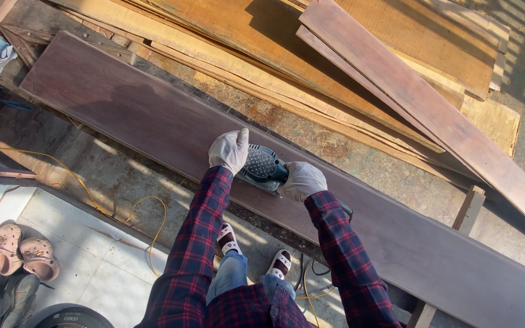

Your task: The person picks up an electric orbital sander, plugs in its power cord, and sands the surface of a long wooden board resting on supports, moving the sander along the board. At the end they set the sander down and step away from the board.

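The left hand [229, 149], in a pale work glove, is laid over the front end of a dark teal power sander with a dotted housing [262, 166], the fingers curled down onto it. The right hand [302, 180], gloved the same way, is closed around the rear of the same tool. Both arms are clad in red-and-navy plaid sleeves [197, 237].

The sander is pressed flat on a long, wide, dark brown wooden plank [129, 109], roughly at the middle of its length. The plank is set diagonally across the view, raised above a rough concrete floor [116, 176].

Beyond the plank, a stack of lighter yellowish boards [262, 36] is seen, with a reddish-brown board [420, 103] laid across it. A thin yellow cable [92, 200] is trailed over the floor near the feet, which are shod in white-strapped sandals [229, 238]. A pair of pink clogs [22, 252] is left on pale tiles at the lower left.
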